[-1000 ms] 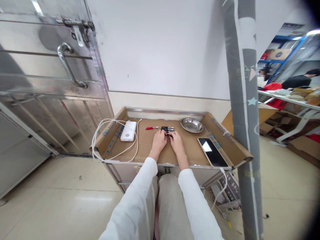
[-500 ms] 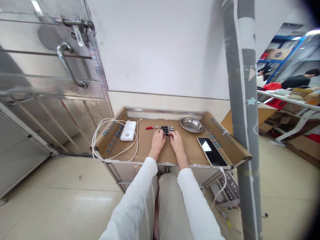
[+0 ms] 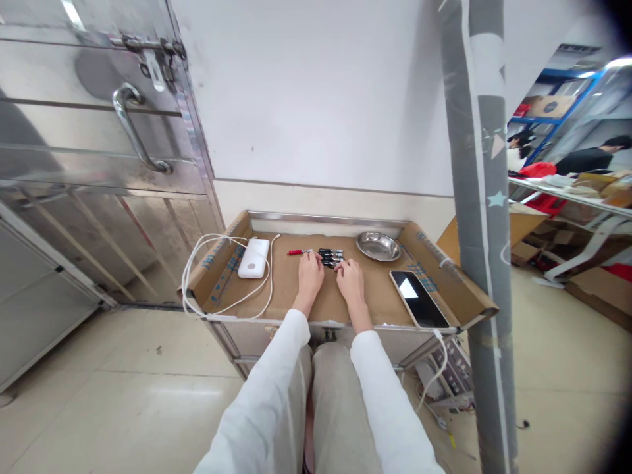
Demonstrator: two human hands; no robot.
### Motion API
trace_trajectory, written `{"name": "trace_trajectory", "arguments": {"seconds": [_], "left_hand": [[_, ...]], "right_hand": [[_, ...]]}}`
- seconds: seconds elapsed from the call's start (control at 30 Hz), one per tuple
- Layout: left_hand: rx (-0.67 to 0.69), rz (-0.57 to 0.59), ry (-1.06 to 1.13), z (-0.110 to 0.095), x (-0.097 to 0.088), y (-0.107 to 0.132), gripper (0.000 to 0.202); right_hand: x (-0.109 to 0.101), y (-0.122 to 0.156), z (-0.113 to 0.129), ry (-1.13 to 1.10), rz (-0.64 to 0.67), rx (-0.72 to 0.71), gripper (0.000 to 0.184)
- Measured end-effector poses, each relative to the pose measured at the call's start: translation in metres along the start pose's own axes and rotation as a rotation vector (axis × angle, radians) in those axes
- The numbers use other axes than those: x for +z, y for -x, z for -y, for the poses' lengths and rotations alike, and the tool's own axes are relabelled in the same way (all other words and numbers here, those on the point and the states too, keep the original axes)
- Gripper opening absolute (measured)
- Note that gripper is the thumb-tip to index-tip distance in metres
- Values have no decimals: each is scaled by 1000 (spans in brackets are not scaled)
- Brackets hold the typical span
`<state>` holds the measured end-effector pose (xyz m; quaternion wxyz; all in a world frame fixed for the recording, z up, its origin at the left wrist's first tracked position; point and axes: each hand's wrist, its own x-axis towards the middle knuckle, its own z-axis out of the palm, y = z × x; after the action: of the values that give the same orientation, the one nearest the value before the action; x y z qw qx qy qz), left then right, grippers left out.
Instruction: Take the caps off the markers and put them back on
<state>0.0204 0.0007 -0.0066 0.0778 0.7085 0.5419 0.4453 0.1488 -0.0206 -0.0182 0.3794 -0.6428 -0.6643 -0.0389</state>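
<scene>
Black pens (image 3: pixel 332 255) lie side by side on the surface (image 3: pixel 281 289), the person's left hand (image 3: pixel 309 278) curled by their left ends, the right hand (image 3: pixel 351 282) by their right. From here I can't tell how open the hands are, or whether they grip anything. A red pen (image 3: pixel 296 252) lies just left of the black pens.

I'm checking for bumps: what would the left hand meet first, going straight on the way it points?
Most likely the silver end of the red pen, just beyond the left hand; depth is unclear, so they may already touch.
</scene>
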Motion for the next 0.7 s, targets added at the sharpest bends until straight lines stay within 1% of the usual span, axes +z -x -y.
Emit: {"name": "trace_trajectory", "arguments": {"seconds": [0.13, 0.2, 0.27, 0.4, 0.5, 0.63, 0.7], "left_hand": [[-118, -107, -85, 3, 0, -1, 17], [-191, -129, -128, 5, 1, -1, 21], [-230, -133, -165, 6, 3, 0, 26], [-181, -128, -193, 7, 5, 1, 39], [-157, -108, -243, 6, 7, 2, 45], [-190, -24, -402, 7, 8, -1, 50], [-205, -6, -458, 9, 8, -3, 50]], "right_hand": [[-1, 0, 1, -5, -21, -11, 26], [-2, 1, 2, 2, -24, -17, 27], [-3, 1, 2, 12, -9, -10, 28], [-4, 1, 4, 21, 23, 13, 28], [-6, 1, 5, 33, 34, 26, 27], [-9, 1, 7, 87, 70, 49, 26], [-10, 1, 8, 124, 76, 68, 26]]}}
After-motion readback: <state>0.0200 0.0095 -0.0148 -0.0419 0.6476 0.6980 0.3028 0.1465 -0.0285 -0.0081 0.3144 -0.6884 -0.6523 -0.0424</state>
